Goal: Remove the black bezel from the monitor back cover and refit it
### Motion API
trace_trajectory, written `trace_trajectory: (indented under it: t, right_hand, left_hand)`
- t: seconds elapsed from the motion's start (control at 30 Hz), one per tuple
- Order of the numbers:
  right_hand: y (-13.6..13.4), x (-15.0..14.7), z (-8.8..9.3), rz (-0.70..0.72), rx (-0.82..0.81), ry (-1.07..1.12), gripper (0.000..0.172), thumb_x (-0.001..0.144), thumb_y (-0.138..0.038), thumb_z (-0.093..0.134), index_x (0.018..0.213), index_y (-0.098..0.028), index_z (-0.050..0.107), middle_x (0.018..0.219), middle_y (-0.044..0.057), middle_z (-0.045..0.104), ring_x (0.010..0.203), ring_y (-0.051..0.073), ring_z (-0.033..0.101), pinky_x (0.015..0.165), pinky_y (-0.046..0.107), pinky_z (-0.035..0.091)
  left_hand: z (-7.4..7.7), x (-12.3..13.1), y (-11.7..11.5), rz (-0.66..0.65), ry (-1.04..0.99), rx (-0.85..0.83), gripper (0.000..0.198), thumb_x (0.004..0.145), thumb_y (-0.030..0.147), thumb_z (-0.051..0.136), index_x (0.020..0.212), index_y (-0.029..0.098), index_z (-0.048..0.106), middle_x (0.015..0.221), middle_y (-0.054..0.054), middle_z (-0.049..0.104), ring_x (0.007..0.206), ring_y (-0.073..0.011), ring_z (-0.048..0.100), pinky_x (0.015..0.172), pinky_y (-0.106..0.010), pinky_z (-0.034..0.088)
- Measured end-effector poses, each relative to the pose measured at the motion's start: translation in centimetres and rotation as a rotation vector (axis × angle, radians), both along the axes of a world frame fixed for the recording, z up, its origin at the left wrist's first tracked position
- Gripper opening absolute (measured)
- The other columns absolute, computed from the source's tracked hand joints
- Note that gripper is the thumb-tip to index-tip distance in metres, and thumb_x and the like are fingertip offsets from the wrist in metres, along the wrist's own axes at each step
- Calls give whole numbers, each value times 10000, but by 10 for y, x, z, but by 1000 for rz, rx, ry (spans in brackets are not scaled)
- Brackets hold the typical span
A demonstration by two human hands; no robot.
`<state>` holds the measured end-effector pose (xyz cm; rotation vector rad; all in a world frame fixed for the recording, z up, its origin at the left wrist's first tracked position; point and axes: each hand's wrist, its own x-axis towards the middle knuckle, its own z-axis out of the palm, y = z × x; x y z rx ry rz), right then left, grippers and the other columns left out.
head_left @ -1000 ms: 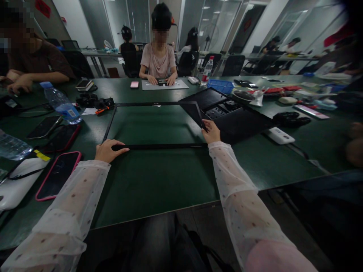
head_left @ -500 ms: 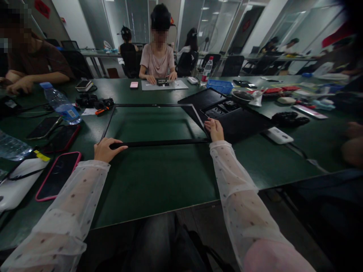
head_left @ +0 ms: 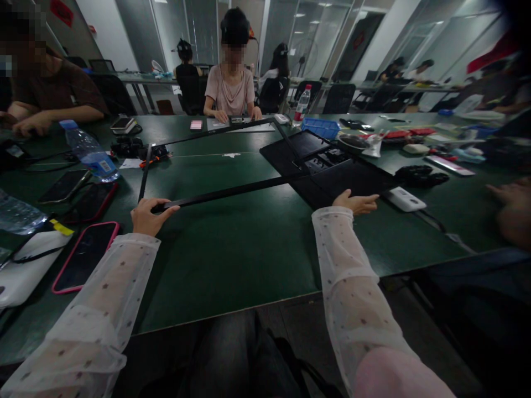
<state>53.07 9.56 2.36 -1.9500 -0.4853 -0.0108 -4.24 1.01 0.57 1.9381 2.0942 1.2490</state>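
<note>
My left hand (head_left: 148,216) pinches the near left corner of a thin black rectangular frame (head_left: 232,191), which looks like a screen bezel. The frame is tilted, its right side raised above the green table (head_left: 232,249) and overlapping a flat black panel (head_left: 352,179) in the view. That panel has a recessed section with small parts and lies on the table to the right. My right hand (head_left: 354,202) is off the frame, fingers stretched out to the right by the panel's near edge. Nothing shows in it.
Left of the frame are a water bottle (head_left: 89,152), a pink-edged phone (head_left: 87,257) and a white device (head_left: 25,268). A white power strip (head_left: 404,199) lies to the right. A blue basket (head_left: 321,128) stands farther back. Across the table, a person (head_left: 230,88) handles a small part.
My right hand has let go of the frame and moved right, its fingers now extended. The frame's right side has risen, while my left hand keeps its hold.
</note>
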Motion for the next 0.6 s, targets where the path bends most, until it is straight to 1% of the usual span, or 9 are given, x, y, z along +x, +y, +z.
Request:
trace_trajectory:
  t: [0.07,0.13,0.17,0.27,0.3,0.37,0.43,0.5,0.6]
  right_hand:
    - [-1,3,1,38,15,51,878,956,-138,546,1669,106,96,1633,372,224,1567,335,347,1318,366,181]
    - [-2,7,3,38,18,146,889,956,-84,480,1697,44,5,1673,347,204,1571,276,380,1305,327,226]
    - [-3,10,3,33,6,206,899,943,-50,450,1705,18,-22,1680,337,234,1564,265,404,1299,332,252]
    - [-6,15,4,71,-40,322,897,881,38,377,1707,28,28,1663,311,367,1561,237,433,1292,326,284]
    - [-7,16,4,90,-48,322,884,871,50,366,1704,34,72,1676,291,375,1582,216,400,1299,306,262]
    - [-8,16,3,121,-59,311,876,869,50,364,1713,-9,138,1732,214,338,1619,162,318,1311,257,195]
    - [-7,15,1,145,-69,299,905,864,30,408,1726,-60,146,1758,163,310,1631,143,280,1316,243,152]
    - [-5,15,-1,178,-78,287,960,839,17,466,1732,-66,122,1740,173,347,1628,157,291,1321,255,144]
    - [1,14,-4,231,-75,258,1002,808,7,492,1726,-33,90,1722,209,362,1611,173,328,1326,292,164]
  left_hand:
    - [0,0,1,22,-24,14,386,792,611,790,945,258,767,1015,-79,757,1075,-308,660,1024,-502,493]
    - [2,1,1,40,-48,31,367,779,592,799,934,261,764,998,-73,751,1056,-302,662,1016,-489,500]
    - [2,1,1,49,-57,44,355,776,579,802,928,261,762,988,-71,747,1052,-302,664,1014,-485,503]
    - [4,3,0,69,-72,81,326,783,542,798,931,255,757,979,-74,737,1063,-308,672,1024,-483,504]
    - [4,3,0,69,-75,84,321,784,533,798,938,254,758,983,-76,735,1068,-309,674,1029,-484,504]
    - [4,2,0,65,-80,82,315,781,517,800,952,255,760,991,-76,734,1074,-311,674,1038,-485,503]
    - [4,0,0,62,-81,76,309,779,505,803,961,259,760,992,-73,736,1072,-308,674,1039,-482,504]
    - [6,0,-1,61,-79,78,311,785,500,802,971,255,758,994,-74,736,1069,-305,674,1032,-475,508]
    - [9,3,-5,40,-72,67,330,807,506,791,1001,241,753,1022,-83,736,1085,-302,670,1026,-464,510]
